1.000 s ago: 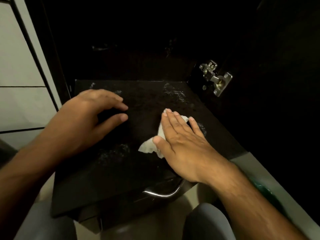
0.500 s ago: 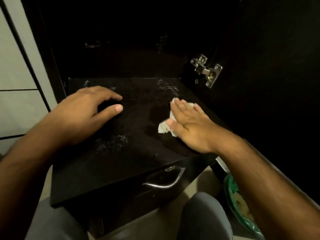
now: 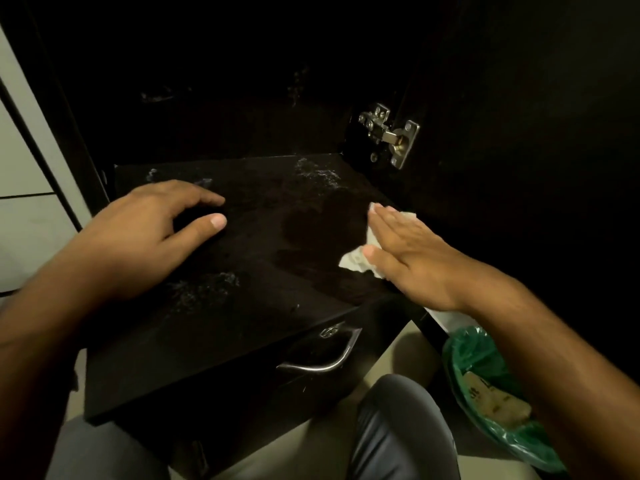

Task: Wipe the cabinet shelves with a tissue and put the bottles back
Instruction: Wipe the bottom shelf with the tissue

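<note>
A black cabinet shelf [image 3: 242, 327] fills the middle of the view, with pale dusty smears near its back and front left. My right hand [image 3: 408, 251] lies flat with straight fingers on a crumpled white tissue [image 3: 353, 260] near the shelf's right edge. A darker patch of shelf shows just left of the tissue. My left hand [image 3: 152, 233] rests on the shelf's left part, fingers loosely bent and holding nothing. No bottles are in view.
A metal hinge [image 3: 389, 136] sits on the open dark door at the right. Below the shelf is a drawer with a curved metal handle [image 3: 318, 362]. A green plastic bag [image 3: 485, 393] lies on the floor at lower right. My knees are at the bottom.
My right hand has slid the tissue from the shelf's middle front toward the right edge and farther back. The left hand has stayed in place.
</note>
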